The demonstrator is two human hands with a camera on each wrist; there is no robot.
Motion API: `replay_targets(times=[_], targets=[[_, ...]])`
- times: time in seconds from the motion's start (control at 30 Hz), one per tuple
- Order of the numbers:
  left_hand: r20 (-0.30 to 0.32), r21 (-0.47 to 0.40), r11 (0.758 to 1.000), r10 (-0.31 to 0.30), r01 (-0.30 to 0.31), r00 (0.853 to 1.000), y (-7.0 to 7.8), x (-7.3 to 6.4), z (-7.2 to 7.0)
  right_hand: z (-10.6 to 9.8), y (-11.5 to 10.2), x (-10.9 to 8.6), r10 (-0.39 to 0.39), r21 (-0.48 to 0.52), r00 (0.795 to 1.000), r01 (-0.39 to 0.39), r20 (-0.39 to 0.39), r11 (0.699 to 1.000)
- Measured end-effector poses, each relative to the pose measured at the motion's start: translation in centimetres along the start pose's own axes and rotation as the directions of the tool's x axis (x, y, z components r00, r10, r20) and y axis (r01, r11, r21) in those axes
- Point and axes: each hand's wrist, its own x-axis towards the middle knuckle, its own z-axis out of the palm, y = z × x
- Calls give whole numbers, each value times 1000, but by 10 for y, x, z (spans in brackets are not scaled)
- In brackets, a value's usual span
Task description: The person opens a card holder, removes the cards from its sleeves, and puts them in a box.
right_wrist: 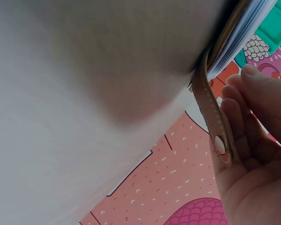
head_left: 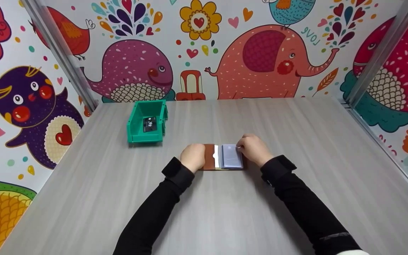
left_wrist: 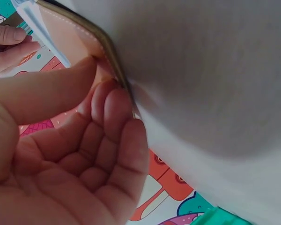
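A brown card holder (head_left: 209, 161) lies opened flat on the table, its clear plastic sleeves (head_left: 231, 157) facing up on the right half. My left hand (head_left: 193, 157) pinches the left cover; in the left wrist view the thumb lies on the cover's stitched inner side (left_wrist: 72, 37), with the fingers curled at its edge. At the upper right corner of the sleeves, my right hand (head_left: 255, 149) brings thumb and fingertip together on the edge. A strap with a metal snap (right_wrist: 219, 144) runs from the holder along the right hand's curled fingers.
A green bin (head_left: 145, 137) stands at the back left of the table, with a black card (head_left: 149, 124) inside. Walls printed with cartoon animals border the table at the back and sides, with metal posts (head_left: 62, 56) at the corners.
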Motion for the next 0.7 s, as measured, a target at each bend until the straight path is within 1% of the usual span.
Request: replay_targets(times=[0.17, 0.4, 0.7], targets=[[2, 2, 1000, -5, 5, 1000, 0, 0, 0, 0, 0, 2, -2, 1, 1000, 2, -1, 1000], [5, 1, 1000, -4, 4, 1000, -1, 0, 1, 2, 3, 3, -55, -26, 998, 55, -14, 998], [3, 12, 1000, 2, -2, 1000, -2, 2, 4, 2, 2, 2, -99, -56, 995, 100, 18, 993]])
